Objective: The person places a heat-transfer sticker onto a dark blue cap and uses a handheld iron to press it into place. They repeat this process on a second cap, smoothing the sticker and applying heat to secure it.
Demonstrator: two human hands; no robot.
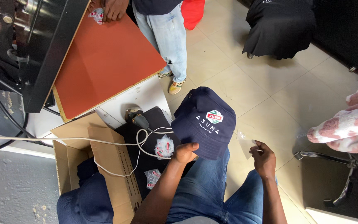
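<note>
My left hand grips the brim of a navy bucket hat that carries a round red, green and white logo with white lettering. The hat is held up over my lap in blue jeans. My right hand pinches a small clear plastic film just right of the hat. Small printed transfer stickers lie on a black surface close to my left hand.
An open cardboard box at lower left holds more navy hats. A white cable and plug cross the box. A heat press with a red pad stands at upper left, where another person rests a hand. A chair base stands right.
</note>
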